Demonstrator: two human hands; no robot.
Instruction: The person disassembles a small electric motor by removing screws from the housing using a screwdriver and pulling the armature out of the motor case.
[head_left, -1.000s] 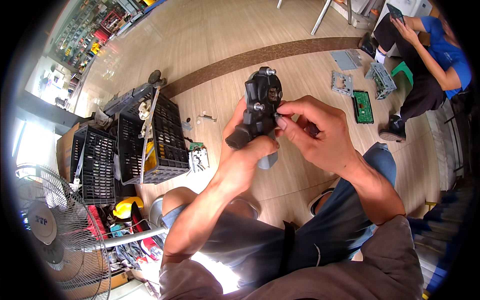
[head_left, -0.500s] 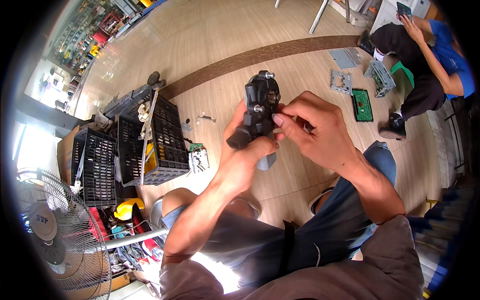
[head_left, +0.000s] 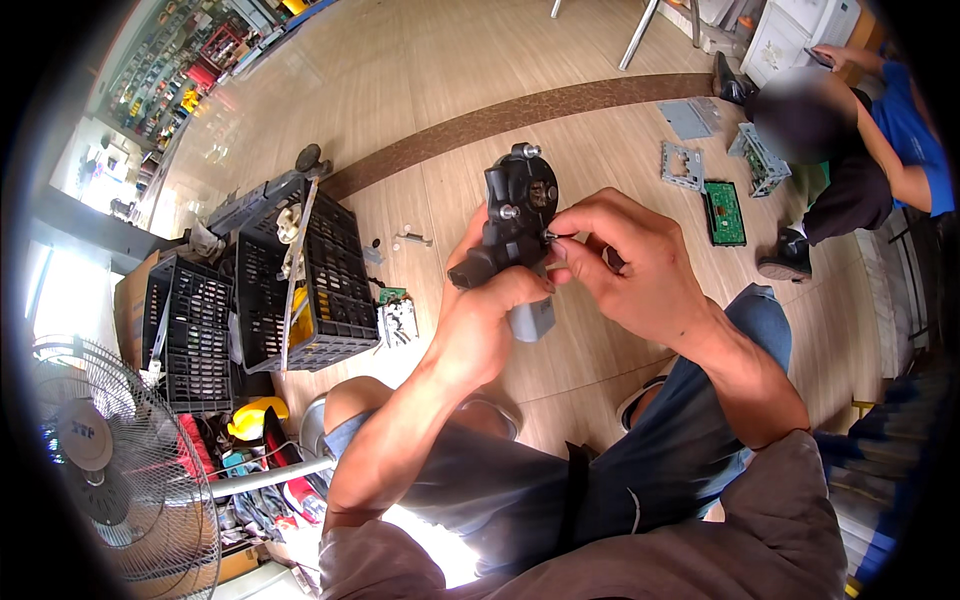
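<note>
Right hand (head_left: 640, 275): thumb and forefinger fingers (head_left: 572, 232) are pinching narrow on a small metal pin or screw (head_left: 551, 236), too small to identify, touching the right face of the black motor housing (head_left: 515, 225). Left hand (head_left: 480, 325): fingers are wrapping closed around the lower end of the housing, gripping it from below. The housing is sitting upright just above frame centre, held in the air over the wooden floor (head_left: 430, 90), with a grey cylindrical part (head_left: 530, 320) hanging beneath it at 6 o'clock.

At 9 o'clock from the housing, black plastic crates (head_left: 300, 270) are resting on the floor. A green circuit board (head_left: 725, 212) is lying at 3 o'clock, grey metal brackets (head_left: 683, 165) at 2 o'clock. A second person (head_left: 860, 150) is crouching beyond the board. A standing fan (head_left: 110, 470) is occupying 8 o'clock.
</note>
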